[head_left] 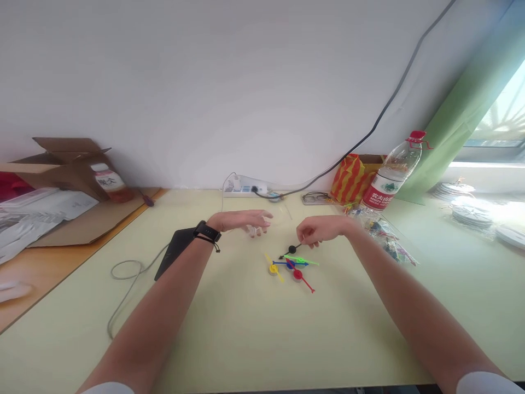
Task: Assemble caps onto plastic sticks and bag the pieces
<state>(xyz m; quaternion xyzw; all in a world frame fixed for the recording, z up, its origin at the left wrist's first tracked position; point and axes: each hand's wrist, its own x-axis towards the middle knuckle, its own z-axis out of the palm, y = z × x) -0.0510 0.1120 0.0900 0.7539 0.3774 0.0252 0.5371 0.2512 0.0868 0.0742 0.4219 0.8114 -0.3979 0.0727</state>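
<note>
My right hand (318,230) pinches the tail of a black arrow spinner (292,249) with a round hub; its tip points down to the left. Close below lie a green arrow spinner (301,261), a blue one (291,265), a red one (297,275) and a yellow one (273,268), partly overlapping on the pale table (254,334). To the left, my left hand (246,220) hovers with its fingers stretched and apart. A whitish, see-through patch shows under its fingers, too blurred to make out. A black watch (208,232) is on my left wrist.
A black flat device (177,249) with a grey cable (127,271) lies left. At the wall are a power strip (245,189) and glasses (315,197). A large bottle (389,178) and plastic packets (388,241) stand right; a cardboard box (69,158) stands left.
</note>
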